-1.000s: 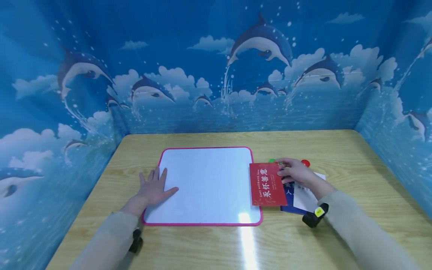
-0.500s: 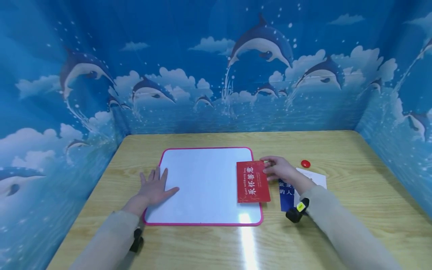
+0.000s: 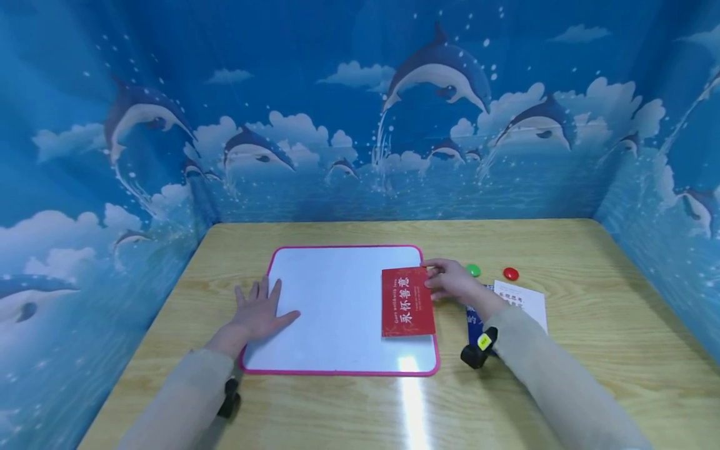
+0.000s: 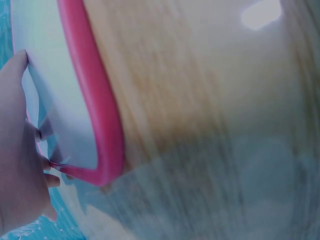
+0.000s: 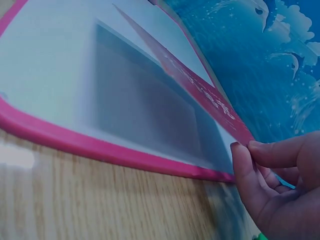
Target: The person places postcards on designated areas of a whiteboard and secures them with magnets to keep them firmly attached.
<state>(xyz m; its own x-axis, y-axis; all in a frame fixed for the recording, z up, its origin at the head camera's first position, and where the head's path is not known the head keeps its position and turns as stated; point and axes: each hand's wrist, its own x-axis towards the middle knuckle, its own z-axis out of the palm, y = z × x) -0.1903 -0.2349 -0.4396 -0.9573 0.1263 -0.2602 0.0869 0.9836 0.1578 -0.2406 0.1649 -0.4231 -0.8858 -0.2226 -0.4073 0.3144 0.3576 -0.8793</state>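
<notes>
A red card (image 3: pixel 406 306) with white Chinese lettering hangs over the right part of a whiteboard (image 3: pixel 320 306) with a pink frame. My right hand (image 3: pixel 452 280) pinches the card's right edge between thumb and fingers. In the right wrist view the card (image 5: pixel 210 95) is tilted above the board and casts a shadow on it. My left hand (image 3: pixel 260 317) lies spread on the board's left edge. The left wrist view shows that hand (image 4: pixel 20 145) beside the pink frame (image 4: pixel 95 100), holding nothing.
Right of the board, a blue card (image 3: pixel 474 322) lies partly under a white card (image 3: pixel 525 300), both partly hidden by my right arm. Behind them are a green round magnet (image 3: pixel 473 270) and a red one (image 3: pixel 510 274). A dolphin-print curtain (image 3: pixel 360 112) surrounds the wooden table (image 3: pixel 360 409).
My right hand has carried the red card leftward from beside the board to above its right part. More of the white card shows now. The left hand has stayed in place.
</notes>
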